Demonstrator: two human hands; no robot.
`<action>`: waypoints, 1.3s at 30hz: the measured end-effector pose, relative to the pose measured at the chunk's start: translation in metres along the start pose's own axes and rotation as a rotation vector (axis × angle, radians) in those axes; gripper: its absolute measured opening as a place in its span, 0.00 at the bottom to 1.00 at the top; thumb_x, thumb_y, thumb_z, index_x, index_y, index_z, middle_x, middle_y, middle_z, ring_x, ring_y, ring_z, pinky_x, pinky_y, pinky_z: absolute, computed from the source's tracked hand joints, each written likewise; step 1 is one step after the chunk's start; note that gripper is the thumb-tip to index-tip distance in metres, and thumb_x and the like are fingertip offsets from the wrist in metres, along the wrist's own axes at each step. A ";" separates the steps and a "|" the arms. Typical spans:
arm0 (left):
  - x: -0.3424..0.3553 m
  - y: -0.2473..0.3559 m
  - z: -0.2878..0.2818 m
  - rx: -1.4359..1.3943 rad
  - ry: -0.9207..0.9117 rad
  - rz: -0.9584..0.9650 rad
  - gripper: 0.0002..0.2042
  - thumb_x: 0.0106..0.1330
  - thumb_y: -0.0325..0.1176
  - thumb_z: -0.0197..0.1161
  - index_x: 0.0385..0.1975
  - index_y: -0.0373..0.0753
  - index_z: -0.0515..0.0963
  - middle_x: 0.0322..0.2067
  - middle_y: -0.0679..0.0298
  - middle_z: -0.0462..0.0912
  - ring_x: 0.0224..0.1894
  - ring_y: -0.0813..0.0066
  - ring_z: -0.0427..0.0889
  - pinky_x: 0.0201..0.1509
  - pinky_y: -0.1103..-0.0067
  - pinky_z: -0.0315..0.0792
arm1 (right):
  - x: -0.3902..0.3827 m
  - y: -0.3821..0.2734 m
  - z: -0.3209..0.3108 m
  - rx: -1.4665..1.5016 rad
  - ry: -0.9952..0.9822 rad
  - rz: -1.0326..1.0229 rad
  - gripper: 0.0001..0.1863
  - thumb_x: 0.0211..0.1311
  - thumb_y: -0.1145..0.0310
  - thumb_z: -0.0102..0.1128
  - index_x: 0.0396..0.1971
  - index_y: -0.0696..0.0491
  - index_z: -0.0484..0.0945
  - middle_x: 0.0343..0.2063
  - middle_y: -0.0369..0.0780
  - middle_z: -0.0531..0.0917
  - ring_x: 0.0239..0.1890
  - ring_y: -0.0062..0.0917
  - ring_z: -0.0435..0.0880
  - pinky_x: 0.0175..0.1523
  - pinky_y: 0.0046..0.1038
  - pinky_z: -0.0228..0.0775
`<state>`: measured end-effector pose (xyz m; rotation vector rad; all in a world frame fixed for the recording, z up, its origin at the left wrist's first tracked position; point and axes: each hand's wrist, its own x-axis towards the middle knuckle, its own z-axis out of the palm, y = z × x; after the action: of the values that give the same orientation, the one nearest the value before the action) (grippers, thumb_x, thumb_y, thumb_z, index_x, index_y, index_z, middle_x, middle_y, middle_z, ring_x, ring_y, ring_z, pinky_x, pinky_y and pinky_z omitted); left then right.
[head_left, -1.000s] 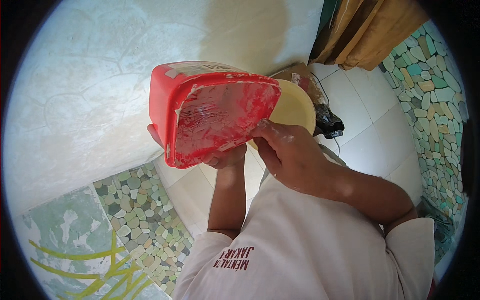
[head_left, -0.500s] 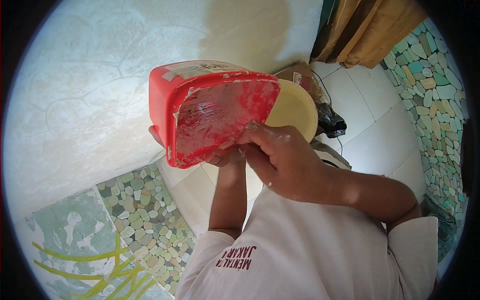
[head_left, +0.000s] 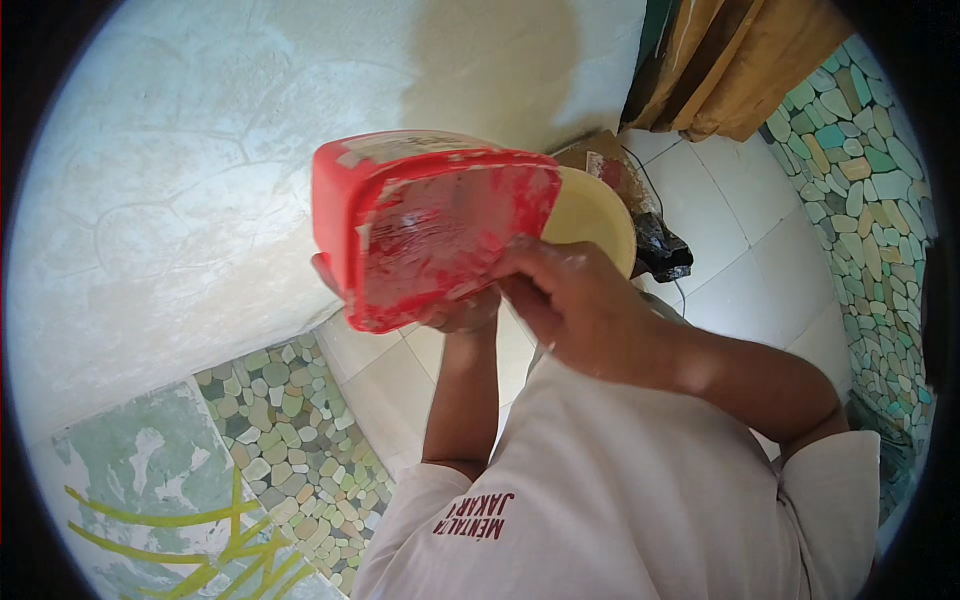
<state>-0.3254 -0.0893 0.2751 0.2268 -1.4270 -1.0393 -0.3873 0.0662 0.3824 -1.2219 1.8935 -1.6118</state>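
A red plastic tub is held up in front of the wall, tilted so that its broad rimmed side faces me. Whitish paste is smeared over that side and crusted along its rim; I cannot tell whether it is a lid or the inside. My left hand is closed round the tub from below, with some fingers hidden behind it and a fingertip showing at its left edge. My right hand is closed, its thumb and fingers pinching at the lower right rim. Pale smears mark its knuckles.
A pale yellow bucket stands behind the tub. Beside it are a cardboard piece and a black plastic bag on white floor tiles. The plastered wall is at left, a brown curtain at far right.
The tub has shifted slightly right and turned a little, and both hands have moved with it. My right hand stays at the lower rim.
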 end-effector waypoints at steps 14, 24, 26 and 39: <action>0.018 0.034 0.033 -0.156 -0.076 -0.285 0.63 0.48 0.70 0.65 0.72 0.43 0.31 0.68 0.57 0.51 0.66 0.60 0.61 0.66 0.60 0.64 | -0.001 0.028 -0.020 0.696 0.279 0.457 0.06 0.69 0.75 0.52 0.42 0.58 0.76 0.35 0.36 0.79 0.37 0.16 0.79 0.39 0.20 0.75; 0.027 0.044 0.009 -0.582 -0.369 -0.946 0.57 0.52 0.77 0.51 0.71 0.38 0.40 0.67 0.58 0.58 0.68 0.61 0.60 0.70 0.60 0.58 | 0.006 0.054 -0.076 -0.115 0.291 0.137 0.03 0.67 0.80 0.52 0.37 0.60 0.75 0.30 0.38 0.77 0.31 0.18 0.74 0.38 0.20 0.69; 0.035 0.051 0.012 -1.007 -0.293 -1.323 0.48 0.62 0.74 0.37 0.69 0.35 0.52 0.67 0.54 0.60 0.69 0.58 0.61 0.71 0.59 0.58 | 0.008 0.054 -0.082 -0.208 0.262 0.007 0.04 0.64 0.81 0.54 0.37 0.61 0.75 0.31 0.42 0.78 0.31 0.24 0.77 0.37 0.24 0.70; 0.019 0.018 -0.001 -1.399 -0.277 -1.852 0.20 0.64 0.35 0.53 0.53 0.29 0.72 0.46 0.45 0.81 0.44 0.58 0.84 0.51 0.66 0.79 | 0.019 0.059 -0.077 -0.214 -0.053 -0.110 0.09 0.59 0.81 0.57 0.40 0.58 0.76 0.37 0.46 0.79 0.40 0.39 0.80 0.41 0.34 0.74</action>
<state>-0.3202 -0.0922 0.3005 0.3244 0.0328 -3.3217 -0.4770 0.0961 0.3537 -1.4640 2.0392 -1.4421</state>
